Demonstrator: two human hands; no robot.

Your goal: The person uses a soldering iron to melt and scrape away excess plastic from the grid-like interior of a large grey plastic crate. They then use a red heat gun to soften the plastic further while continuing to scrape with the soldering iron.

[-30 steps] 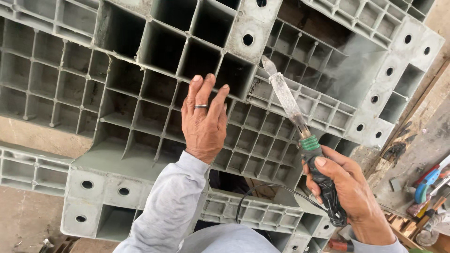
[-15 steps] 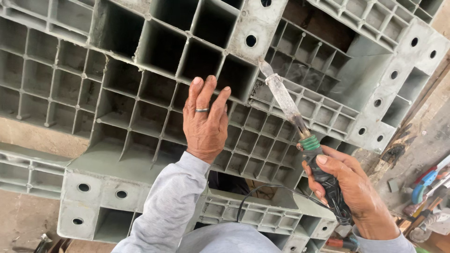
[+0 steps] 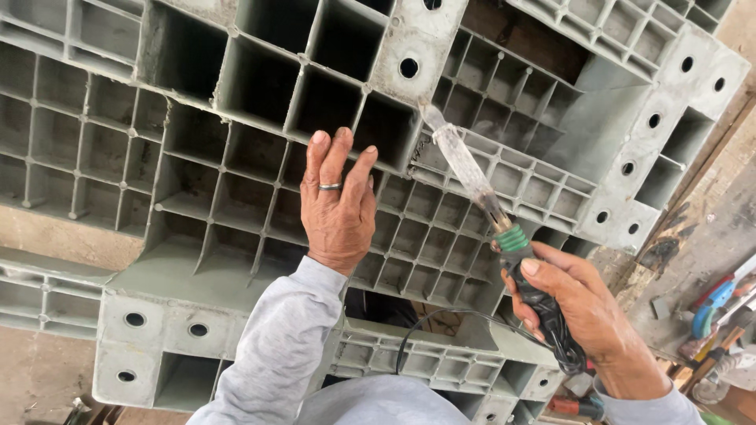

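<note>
The right hand [image 3: 579, 311] is closed round the black grip of a corded soldering iron [image 3: 488, 208], whose long axis runs up and to the left, the tip touching a rib of the grey plastic pallet [image 3: 197, 260] just below a round hole. The left hand [image 3: 337, 206] lies open and flat on the pallet's grid, holding nothing, left of the blade and apart from it.

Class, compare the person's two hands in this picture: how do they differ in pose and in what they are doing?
The left hand lies flat and open, palm down on the grey plastic pallet; the right hand is curled shut around the black handle of a tool. The left hand wears a ring; no ring is visible on the right. Both come out of grey sleeves.
</note>
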